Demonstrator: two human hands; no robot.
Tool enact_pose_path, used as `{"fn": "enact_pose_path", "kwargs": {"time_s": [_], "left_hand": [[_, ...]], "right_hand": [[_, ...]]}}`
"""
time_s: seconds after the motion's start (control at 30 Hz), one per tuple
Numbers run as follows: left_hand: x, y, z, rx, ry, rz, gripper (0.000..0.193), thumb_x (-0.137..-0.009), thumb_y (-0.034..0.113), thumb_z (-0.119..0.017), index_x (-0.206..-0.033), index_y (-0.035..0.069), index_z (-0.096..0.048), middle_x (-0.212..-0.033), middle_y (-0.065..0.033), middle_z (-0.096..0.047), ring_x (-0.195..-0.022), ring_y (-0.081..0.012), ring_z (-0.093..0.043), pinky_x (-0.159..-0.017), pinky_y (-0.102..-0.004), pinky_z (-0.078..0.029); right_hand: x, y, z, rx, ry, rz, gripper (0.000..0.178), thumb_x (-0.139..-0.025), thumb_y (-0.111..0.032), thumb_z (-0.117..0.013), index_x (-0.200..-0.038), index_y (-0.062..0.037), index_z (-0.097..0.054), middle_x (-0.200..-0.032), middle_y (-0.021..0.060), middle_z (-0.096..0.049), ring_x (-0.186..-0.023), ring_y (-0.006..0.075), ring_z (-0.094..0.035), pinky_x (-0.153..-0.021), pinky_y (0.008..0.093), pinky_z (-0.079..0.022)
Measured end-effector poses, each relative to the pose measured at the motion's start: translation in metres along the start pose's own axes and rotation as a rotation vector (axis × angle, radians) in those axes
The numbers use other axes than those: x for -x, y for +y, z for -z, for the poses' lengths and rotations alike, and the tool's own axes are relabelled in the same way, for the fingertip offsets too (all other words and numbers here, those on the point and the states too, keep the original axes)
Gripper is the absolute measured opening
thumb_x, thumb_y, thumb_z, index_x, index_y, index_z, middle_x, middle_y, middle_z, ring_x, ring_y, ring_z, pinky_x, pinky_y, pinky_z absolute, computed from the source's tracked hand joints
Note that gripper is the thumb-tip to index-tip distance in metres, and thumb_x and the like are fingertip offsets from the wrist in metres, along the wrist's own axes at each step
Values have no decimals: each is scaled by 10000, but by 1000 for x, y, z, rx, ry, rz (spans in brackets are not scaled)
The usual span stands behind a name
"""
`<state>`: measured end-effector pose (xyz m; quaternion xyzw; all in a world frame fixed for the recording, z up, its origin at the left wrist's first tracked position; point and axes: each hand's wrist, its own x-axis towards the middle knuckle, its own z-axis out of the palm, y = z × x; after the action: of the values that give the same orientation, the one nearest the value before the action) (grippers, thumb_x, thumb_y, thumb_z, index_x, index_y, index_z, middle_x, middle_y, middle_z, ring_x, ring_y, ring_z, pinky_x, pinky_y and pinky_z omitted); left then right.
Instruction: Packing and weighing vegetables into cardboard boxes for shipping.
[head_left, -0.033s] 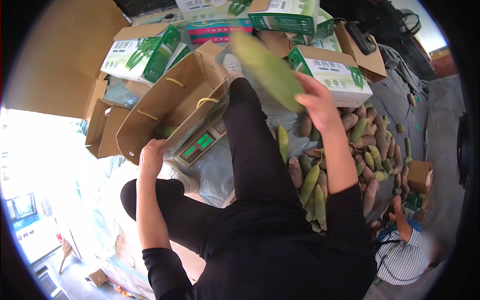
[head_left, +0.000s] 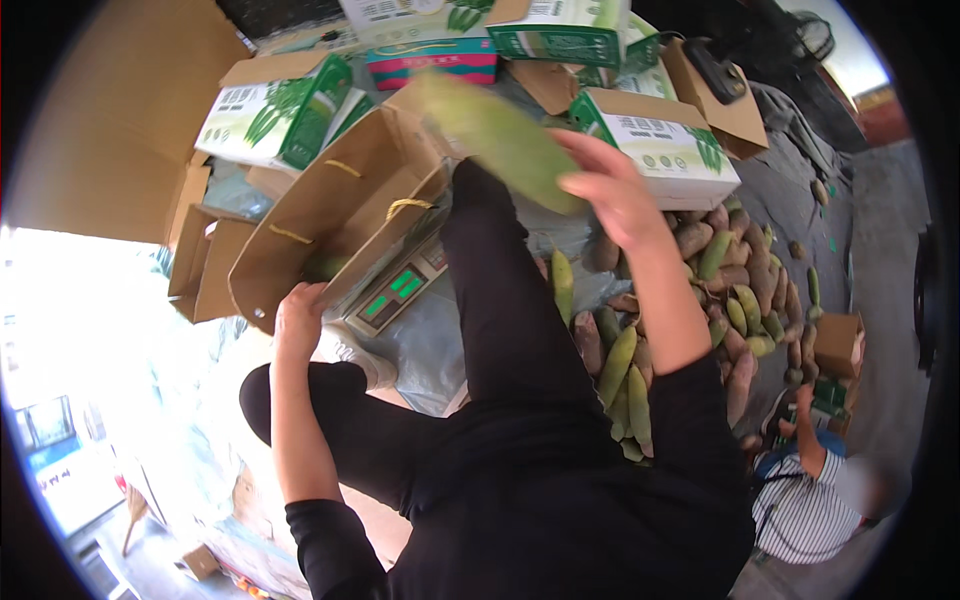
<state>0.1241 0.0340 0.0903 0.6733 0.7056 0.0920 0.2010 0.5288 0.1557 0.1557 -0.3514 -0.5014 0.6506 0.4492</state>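
My right hand [head_left: 612, 190] is wrapped round the near end of a large green radish [head_left: 500, 145], which is blurred and held up in front of the open cardboard box. With fingers closed over the near rim, my left hand [head_left: 300, 312] grips the long cardboard box [head_left: 335, 205], which has yellow rope handles. Something green [head_left: 325, 265] shows deep inside it. The box rests tilted by a digital scale [head_left: 400, 290] with lit green displays; whether it lies fully on the scale is hidden.
Green and reddish radishes [head_left: 745, 280] lie heaped at my right. White-and-green cartons [head_left: 265, 115] and a pink-and-blue box [head_left: 432, 65] stand farther off. A large cardboard box [head_left: 120, 120] rises at far left. Another person [head_left: 810, 505] sits at lower right.
My right hand has carried the radish left, toward the cardboard box. My left hand keeps its grip on the rim.
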Motion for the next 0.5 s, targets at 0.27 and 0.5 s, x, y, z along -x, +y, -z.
{"fn": "enact_pose_path", "kwargs": {"time_s": [0.27,0.5], "left_hand": [[-3,-2,0,-2,-24,-23,289,-707,-11,-562,-989,-2,-628,-872,-191,-587,-848,-371,-571,-750,-417,-447],[-5,8,2,68,-77,6,334,-722,-39,-534,-1039,12,-625,-892,-175,-596,-859,-329,-588,-775,-374,-450]], "right_hand": [[-108,44,-111,501,-252,-102,558,-581,-286,-756,-1062,-37,-620,-1007,121,-622,-943,213,-587,-804,302,-467],[-100,99,-97,494,127,283,304,-721,-84,-583,-1017,-23,-611,-930,135,-649,-921,266,-615,-803,345,-484]]}}
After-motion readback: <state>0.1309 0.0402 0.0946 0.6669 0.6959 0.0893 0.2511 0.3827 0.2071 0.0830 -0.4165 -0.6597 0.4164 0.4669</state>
